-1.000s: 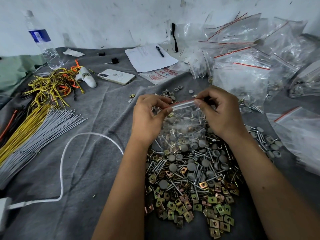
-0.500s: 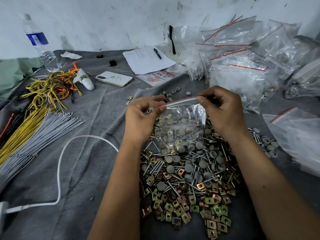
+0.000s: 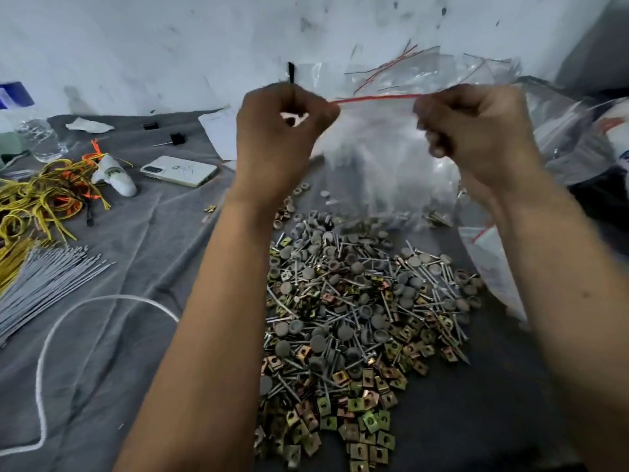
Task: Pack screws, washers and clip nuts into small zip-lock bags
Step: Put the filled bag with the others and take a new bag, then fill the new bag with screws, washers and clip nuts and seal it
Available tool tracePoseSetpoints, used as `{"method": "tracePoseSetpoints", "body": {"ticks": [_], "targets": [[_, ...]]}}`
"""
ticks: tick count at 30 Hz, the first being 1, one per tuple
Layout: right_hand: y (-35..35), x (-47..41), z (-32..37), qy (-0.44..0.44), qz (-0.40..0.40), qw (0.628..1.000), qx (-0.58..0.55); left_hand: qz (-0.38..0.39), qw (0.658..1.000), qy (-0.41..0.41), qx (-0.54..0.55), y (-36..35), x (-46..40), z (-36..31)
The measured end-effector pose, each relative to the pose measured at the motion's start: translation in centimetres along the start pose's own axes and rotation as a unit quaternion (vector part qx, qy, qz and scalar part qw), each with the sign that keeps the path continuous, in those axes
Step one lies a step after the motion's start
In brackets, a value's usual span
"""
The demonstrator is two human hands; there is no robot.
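Left hand (image 3: 279,131) and right hand (image 3: 476,131) now pinch the zip-lock bag (image 3: 377,148) raised higher, wider apart, above the screws (image 3: 340,301)

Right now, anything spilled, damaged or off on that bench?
Nothing damaged that shows. The screws, washers and clip nuts lie in one loose mixed heap on the grey cloth, a few strays beyond it. The left hand and right hand pinch the zip-lock bag level by its red seal.
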State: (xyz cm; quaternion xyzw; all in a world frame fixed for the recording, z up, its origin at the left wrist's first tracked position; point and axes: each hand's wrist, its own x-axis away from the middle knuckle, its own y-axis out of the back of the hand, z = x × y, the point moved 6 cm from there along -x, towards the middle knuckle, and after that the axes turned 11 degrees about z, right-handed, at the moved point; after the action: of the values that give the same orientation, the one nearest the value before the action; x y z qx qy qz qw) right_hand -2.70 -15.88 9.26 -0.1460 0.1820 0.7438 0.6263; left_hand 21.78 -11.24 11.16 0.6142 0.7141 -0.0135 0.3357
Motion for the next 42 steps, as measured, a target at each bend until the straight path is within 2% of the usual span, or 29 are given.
{"method": "tracePoseSetpoints", "body": {"ticks": [2, 4, 7, 9, 11, 14, 16, 19, 22, 25, 26, 27, 28, 30, 31, 35, 37, 38, 40, 42], "targets": [[2.5, -2.9, -0.3, -0.016, -0.035, 0.998, 0.044, -0.023, 0.994, -0.025, -0.102, -2.7, -2.7, -1.4], [4.5, -4.6, -2.0, -0.050, -0.040, 0.990, 0.127, 0.005, 0.977, -0.019, -0.214, -7.0, -4.1, -1.4], [8.0, -4.3, -5.8, -0.172, -0.012, 0.945, 0.278, 0.156, 0.945, -0.013, -0.287, -15.6, -3.8, -0.1], [10.5, -2.4, -6.5, -0.184, -0.012, 0.908, 0.376, 0.265, 0.913, 0.022, -0.308, -20.3, -2.8, 2.2], [13.1, 0.1, -7.0, -0.198, 0.013, 0.869, 0.453, 0.332, 0.882, 0.063, -0.328, -23.4, -1.8, 4.7], [15.3, 4.7, -9.1, -0.301, 0.122, 0.810, 0.488, 0.350, 0.863, 0.090, -0.353, -25.6, -1.0, 7.2], [15.5, 6.9, -10.5, -0.323, 0.186, 0.782, 0.501, 0.346, 0.864, 0.096, -0.354, -26.0, -1.3, 7.6], [15.5, 8.0, -11.8, -0.319, 0.178, 0.758, 0.541, 0.365, 0.855, 0.113, -0.350, -26.1, -1.9, 7.3], [15.5, 7.9, -11.7, -0.301, 0.155, 0.781, 0.524, 0.333, 0.870, 0.091, -0.353, -25.7, -1.6, 5.9], [15.2, 7.8, -10.1, -0.264, 0.126, 0.818, 0.494, 0.271, 0.915, 0.033, -0.299, -25.5, -0.9, 3.2], [15.0, 7.5, -9.1, -0.239, 0.106, 0.841, 0.474, 0.260, 0.936, 0.034, -0.235, -25.3, -0.7, 2.3], [14.5, 7.2, -7.9, -0.206, 0.087, 0.863, 0.454, 0.254, 0.956, 0.057, -0.133, -25.0, -0.6, 1.6], [13.7, 6.8, -6.5, -0.168, 0.071, 0.881, 0.437, 0.254, 0.963, 0.090, -0.010, -24.7, -0.2, 1.0], [11.8, 5.9, -4.0, -0.097, 0.050, 0.908, 0.406, 0.248, 0.947, 0.128, 0.163, -23.7, 0.5, -0.3], [10.6, 5.5, -2.9, -0.072, 0.044, 0.917, 0.390, 0.233, 0.947, 0.125, 0.183, -22.7, 0.8, -0.9], [5.5, 4.4, -0.7, -0.036, 0.031, 0.949, 0.312, 0.110, 0.980, 0.096, 0.132, -15.5, 1.4, -1.7], [2.5, 4.1, 0.2, -0.026, 0.000, 0.957, 0.287, -0.002, 0.998, 0.066, 0.004, -10.2, 2.0, -1.9], [0.7, 3.9, 0.6, -0.028, -0.008, 0.963, 0.267, -0.058, 0.994, 0.040, -0.084, -7.6, 2.7, -2.2], [-3.5, 3.5, 1.1, -0.060, 0.017, 0.985, 0.163, -0.138, 0.963, -0.021, -0.229, -3.5, 4.3, -3.1], [-8.0, 3.2, 1.5, -0.100, 0.051, 0.993, 0.036, -0.167, 0.931, -0.061, -0.320, -1.1, 5.9, -3.3]]}}
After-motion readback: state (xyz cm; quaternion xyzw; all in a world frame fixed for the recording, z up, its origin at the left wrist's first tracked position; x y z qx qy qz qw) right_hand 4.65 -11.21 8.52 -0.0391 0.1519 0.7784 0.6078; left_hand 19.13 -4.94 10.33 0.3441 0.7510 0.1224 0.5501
